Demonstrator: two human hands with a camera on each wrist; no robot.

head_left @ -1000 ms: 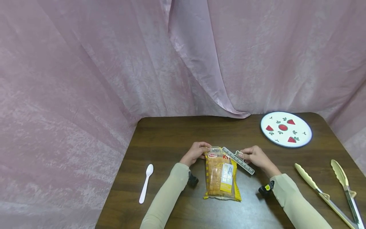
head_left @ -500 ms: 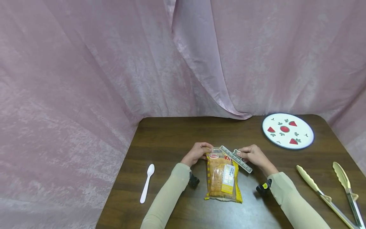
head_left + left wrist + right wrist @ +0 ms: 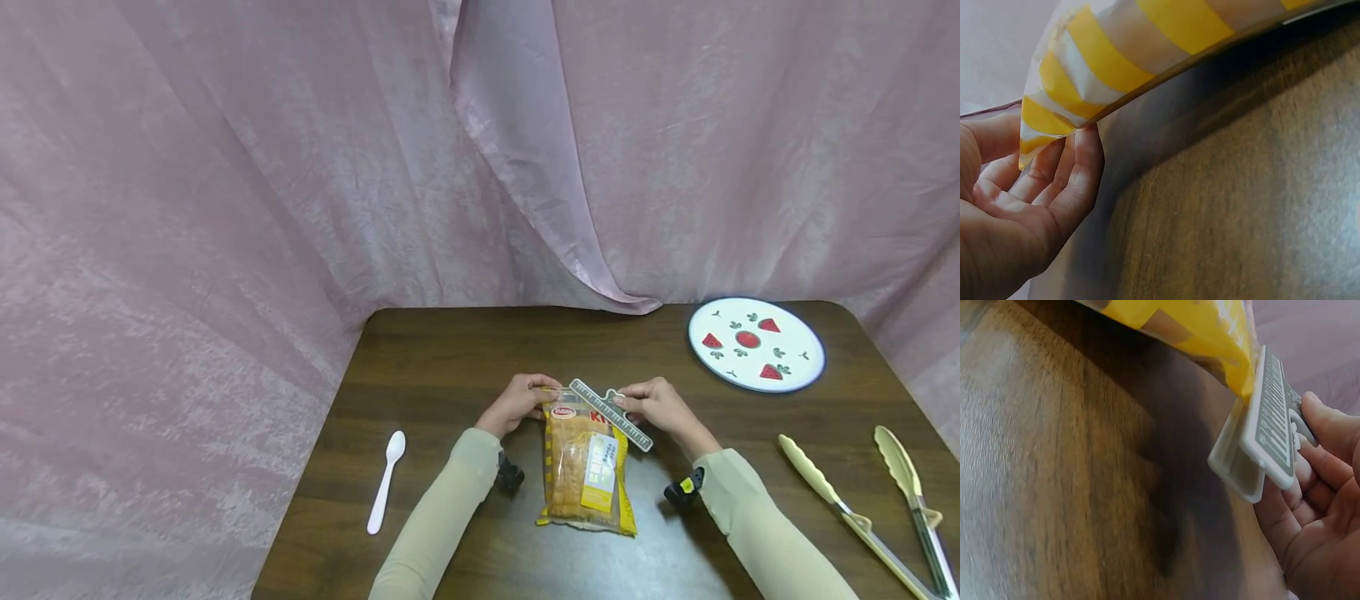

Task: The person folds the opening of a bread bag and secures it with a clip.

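Observation:
A clear and yellow bag of bread [image 3: 573,458] lies in front of me on the table, a white label on its face. My left hand [image 3: 521,402] pinches the bag's far left corner; in the left wrist view the thumb and fingers hold the striped yellow corner [image 3: 1047,128]. With my right hand [image 3: 662,408] I squeeze the handle of a long grey-green bag clip [image 3: 611,414] between thumb and fingers. The clip slants over the bag's upper right corner. In the right wrist view its two bars stand apart, and the bag's yellow corner [image 3: 1235,369] reaches between them.
On the left of the table lies a white plastic spoon [image 3: 386,483]. A white plate with watermelon prints [image 3: 723,367] sits at the back right. Tongs with cream-coloured tips [image 3: 847,508] lie spread at the right edge. Pink curtain [image 3: 300,167] hangs behind the table.
The right hand has moved left with the clip, bringing it further over the bag's upper right corner. The left hand keeps its pinch on the bag and has hardly moved.

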